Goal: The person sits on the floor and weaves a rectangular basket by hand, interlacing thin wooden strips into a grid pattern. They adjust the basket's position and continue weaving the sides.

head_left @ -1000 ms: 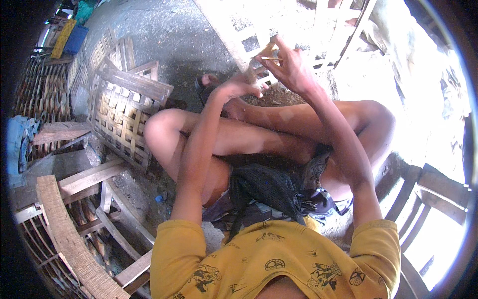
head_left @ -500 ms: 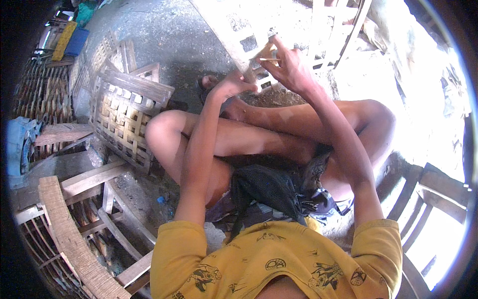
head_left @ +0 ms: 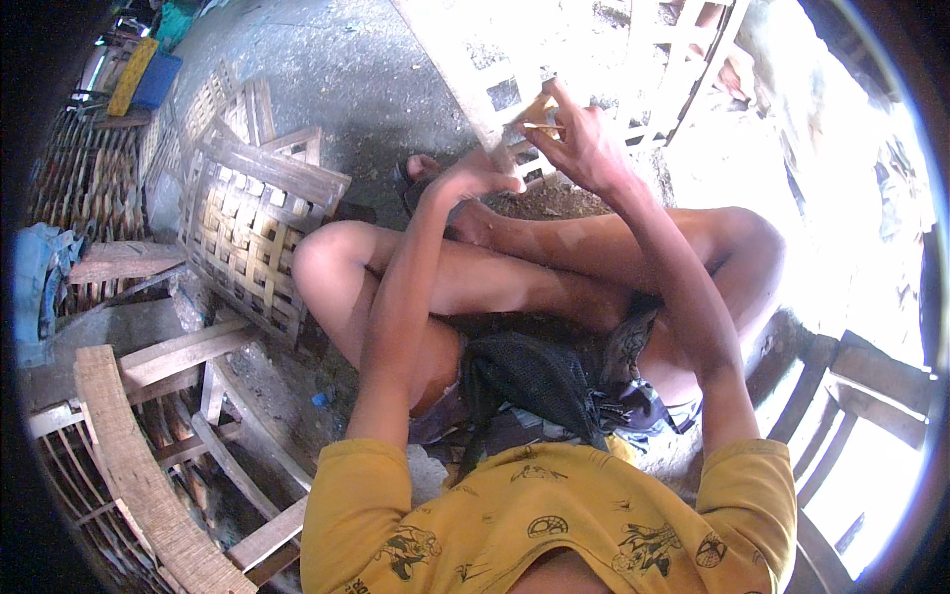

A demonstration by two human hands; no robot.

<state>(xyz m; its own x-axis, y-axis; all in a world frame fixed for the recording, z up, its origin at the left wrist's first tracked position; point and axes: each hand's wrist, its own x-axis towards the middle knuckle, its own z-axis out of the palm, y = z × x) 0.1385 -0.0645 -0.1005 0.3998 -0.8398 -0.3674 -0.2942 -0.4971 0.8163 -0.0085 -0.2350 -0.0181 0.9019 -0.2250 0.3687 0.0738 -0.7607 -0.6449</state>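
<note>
A light woven panel with a wooden border (head_left: 447, 71) stands beyond my crossed legs, partly washed out by glare. My left hand (head_left: 477, 178) is closed round the near end of its border. Just to the right, my right hand (head_left: 586, 148) pinches a thin pale strip (head_left: 542, 126) between thumb and fingers, close against the panel's lattice. Between the two hands, near the raised right fingertips, some yellowish material shows, too small to make out. My bare legs (head_left: 534, 272) lie folded under both forearms.
Several woven lattice panels (head_left: 259, 213) lean together on the left. A slatted wooden chair-like frame (head_left: 124, 436) stands at the lower left, another wooden frame (head_left: 876, 386) at the lower right. A blue cloth (head_left: 40, 287) hangs at the far left. Dark cloth (head_left: 524, 381) lies in my lap.
The panel and both hands appear slightly further right and lower, partly because the whole view has shifted a little. Both grips look the same.
</note>
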